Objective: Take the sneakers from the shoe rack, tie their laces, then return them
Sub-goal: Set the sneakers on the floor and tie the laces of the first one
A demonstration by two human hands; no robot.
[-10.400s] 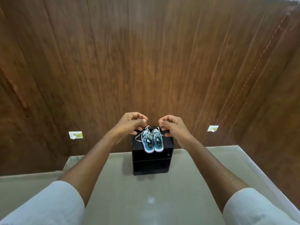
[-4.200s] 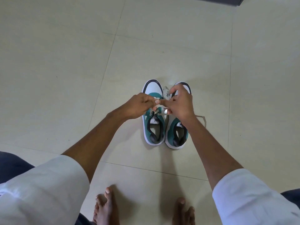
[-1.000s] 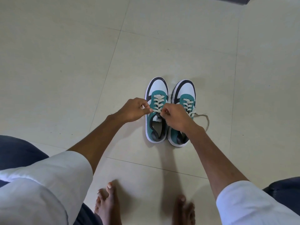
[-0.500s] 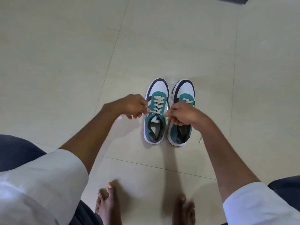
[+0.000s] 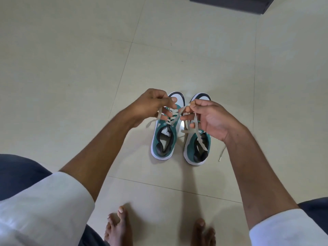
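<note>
Two teal, white and black sneakers stand side by side on the floor, toes pointing away from me: the left sneaker (image 5: 164, 139) and the right sneaker (image 5: 197, 150). My left hand (image 5: 150, 105) pinches one end of the left sneaker's beige lace (image 5: 174, 118) above the shoe. My right hand (image 5: 211, 118) pinches the other end, which hangs down over the right sneaker. Both lace ends are lifted and stretched up from the top eyelets. A loose lace end of the right sneaker (image 5: 221, 153) lies on the floor beside my right wrist.
Pale floor tiles (image 5: 71, 68) surround the shoes. A dark piece of furniture (image 5: 230, 2) shows at the top right edge. My two bare feet (image 5: 119, 226) are on the floor just below the sneakers, and my knees frame the lower corners.
Both hands have risen from the left sneaker's top eyelets, drawing the lace ends up and apart. The camera view has shifted slightly; the sneakers have not moved.
</note>
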